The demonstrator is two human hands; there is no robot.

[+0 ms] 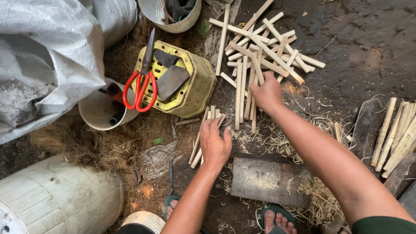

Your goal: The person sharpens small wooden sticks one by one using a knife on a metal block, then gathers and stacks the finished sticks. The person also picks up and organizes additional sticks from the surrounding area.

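Left hand: the left hand [215,145] is lying palm down, its fingers curling over the top of a small bundle of sticks [203,136] and grasping it against the ground.
Right hand: the right hand [266,92] is reaching further out, its fingers pinching a single stick [257,68] at the near edge of the heap.
Bundle of sticks: it is lying on the dirt just beside the yellow crate [197,84], the sticks running side by side and slanting away from the person.
Loose pile: a loose pile of pale cut sticks [264,41] is lying criss-crossed on the dark ground beyond the right hand, with a few straight ones trailing down between the two hands.
Second stack: another stack of sticks [398,134] is resting at the far right, well apart from both hands.
Yellow crate: it is sitting upturned, carrying red-handled scissors [141,84] and a cleaver blade [171,80] on top.
Block: a flat dark wooden block [266,180] is lying just in front of the person's feet, with curly shavings [318,203] gathering around it.
Feet: sandalled toes [279,221] are showing at the bottom edge.
Containers: a white bucket [102,110] is standing left of the crate, a white drum [60,197] is lying on its side below it, and a white sack [47,60] is slumping at the upper left.
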